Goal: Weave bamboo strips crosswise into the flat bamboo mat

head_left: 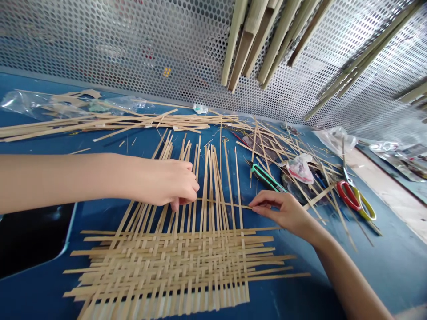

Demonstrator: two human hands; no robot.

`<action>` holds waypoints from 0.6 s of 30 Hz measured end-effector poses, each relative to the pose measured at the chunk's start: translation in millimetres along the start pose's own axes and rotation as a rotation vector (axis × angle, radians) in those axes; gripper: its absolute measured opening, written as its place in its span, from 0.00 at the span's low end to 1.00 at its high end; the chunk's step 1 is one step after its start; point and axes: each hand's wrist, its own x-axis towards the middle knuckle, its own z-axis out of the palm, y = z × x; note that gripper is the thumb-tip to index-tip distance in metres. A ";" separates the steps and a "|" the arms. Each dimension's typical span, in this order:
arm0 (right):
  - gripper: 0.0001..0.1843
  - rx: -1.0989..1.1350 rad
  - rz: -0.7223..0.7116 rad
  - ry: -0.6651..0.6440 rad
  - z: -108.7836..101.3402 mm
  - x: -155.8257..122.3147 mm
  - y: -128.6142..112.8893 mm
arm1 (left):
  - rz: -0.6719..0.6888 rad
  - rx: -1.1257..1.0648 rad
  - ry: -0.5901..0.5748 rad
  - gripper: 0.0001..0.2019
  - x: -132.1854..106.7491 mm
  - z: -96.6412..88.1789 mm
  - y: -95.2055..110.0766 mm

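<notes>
A partly woven mat of flat bamboo strips lies in front of me, its lengthwise strips fanning out loose toward the back. My right hand pinches the end of a thin bamboo strip just beyond the mat's right side. That strip runs crosswise to the left among the lengthwise strips, above the woven part. Over the middle of the loose lengthwise strips, my left hand is closed with curled fingers on a bamboo strip. Its fingertips are mostly hidden, so which strip it grips is unclear.
Long bamboo strips lie piled along the back. At the right are a green utility knife, scissors with red and yellow handles, scattered strips and a plastic bag. A black-screened device lies at left. Bamboo poles lean against perforated metal.
</notes>
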 end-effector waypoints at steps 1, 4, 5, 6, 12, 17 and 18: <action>0.09 -0.002 0.001 -0.003 0.0 -0.1 0.7 | -0.004 0.002 -0.006 0.14 0.2 -0.4 1.5; 0.09 -0.003 0.004 -0.001 0.2 -0.2 2.5 | -0.005 -0.007 -0.026 0.14 1.1 -1.6 7.0; 0.09 -0.002 0.005 -0.001 0.3 -0.3 2.8 | 0.001 -0.016 -0.028 0.14 1.4 -1.6 9.0; 0.09 -0.001 0.005 -0.002 0.3 -0.2 3.0 | 0.007 -0.025 -0.025 0.14 1.6 -1.4 11.1; 0.09 -0.004 0.014 -0.017 -1.0 0.2 1.9 | 0.077 -0.049 0.059 0.15 0.8 4.3 21.3; 0.10 -0.012 0.034 -0.028 -1.8 -0.5 -2.2 | 0.145 0.102 0.144 0.15 0.0 19.7 20.1; 0.11 -0.010 0.038 -0.031 -1.9 -0.6 -3.2 | 0.128 0.158 0.194 0.15 0.1 25.0 19.3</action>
